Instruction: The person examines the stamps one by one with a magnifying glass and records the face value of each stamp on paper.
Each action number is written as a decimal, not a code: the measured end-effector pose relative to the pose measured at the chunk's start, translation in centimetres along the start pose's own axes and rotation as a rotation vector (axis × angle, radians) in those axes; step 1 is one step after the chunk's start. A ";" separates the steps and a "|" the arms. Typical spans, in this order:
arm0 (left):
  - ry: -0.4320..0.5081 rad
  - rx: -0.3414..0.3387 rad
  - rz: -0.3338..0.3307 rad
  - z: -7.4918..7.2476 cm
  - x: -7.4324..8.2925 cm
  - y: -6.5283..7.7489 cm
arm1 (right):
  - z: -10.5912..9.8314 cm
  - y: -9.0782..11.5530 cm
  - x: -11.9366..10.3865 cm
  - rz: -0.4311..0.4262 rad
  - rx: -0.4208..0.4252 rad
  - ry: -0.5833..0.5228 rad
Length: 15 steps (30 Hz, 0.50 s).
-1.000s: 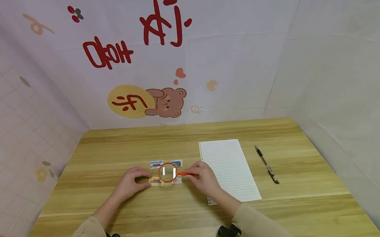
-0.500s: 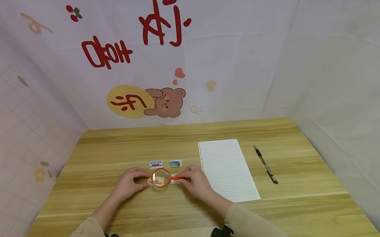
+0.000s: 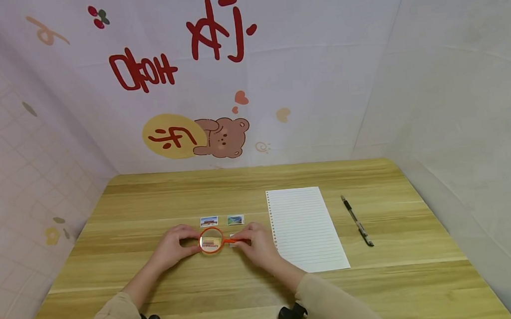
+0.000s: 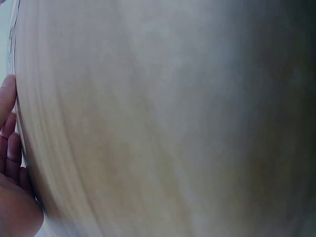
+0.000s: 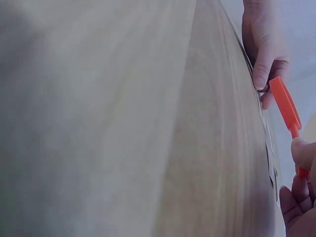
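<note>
My right hand (image 3: 258,244) pinches the thin handle of a magnifying glass (image 3: 211,240) with an orange-red rim. In the right wrist view, the magnifying glass (image 5: 285,104) is seen edge-on, raised off the table. Beneath its lens lies a yellowish stamp (image 3: 210,242), visible through the glass. At that stamp's left edge, my left hand (image 3: 175,247) rests with thumb and index finger spread apart, their tips touching or close to its corners. Two more stamps lie behind: one with a red building (image 3: 209,221), one blue-green (image 3: 235,220). A pale stamp (image 3: 232,243) is partly hidden under the handle.
A lined sheet of paper (image 3: 308,230) with punched holes lies to the right of my right hand. Beyond it a black-capped pen (image 3: 357,220) lies slantwise on the wooden table (image 3: 194,299). Printed cloth (image 3: 321,74) hangs behind the table and at both sides.
My right hand has carried the magnifying glass left and slightly nearer, from between the stamps to over the yellowish one. My left hand stays in nearly the same place.
</note>
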State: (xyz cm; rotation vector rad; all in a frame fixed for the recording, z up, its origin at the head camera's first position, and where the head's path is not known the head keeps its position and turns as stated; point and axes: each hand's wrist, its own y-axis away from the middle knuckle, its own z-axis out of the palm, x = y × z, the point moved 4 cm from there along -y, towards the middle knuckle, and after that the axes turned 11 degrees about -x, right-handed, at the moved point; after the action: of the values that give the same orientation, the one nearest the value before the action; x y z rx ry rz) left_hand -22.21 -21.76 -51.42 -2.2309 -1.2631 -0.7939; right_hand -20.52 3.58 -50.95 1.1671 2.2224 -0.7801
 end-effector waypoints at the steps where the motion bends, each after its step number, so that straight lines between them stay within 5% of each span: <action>1: 0.000 -0.001 -0.001 0.0 0.0 0.0 | 0.1 0.0 0.0 0.004 -0.003 0.000; 15: -0.032 -0.013 -0.018 0.0 0.1 0.0 | 0.3 0.1 -0.1 -0.007 0.007 0.010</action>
State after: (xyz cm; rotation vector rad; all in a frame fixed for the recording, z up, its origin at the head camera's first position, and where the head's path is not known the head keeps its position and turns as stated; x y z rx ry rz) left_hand -22.18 -21.73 -51.37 -2.2539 -1.2984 -0.7776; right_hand -20.34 3.35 -51.16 1.1696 2.2350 -0.7872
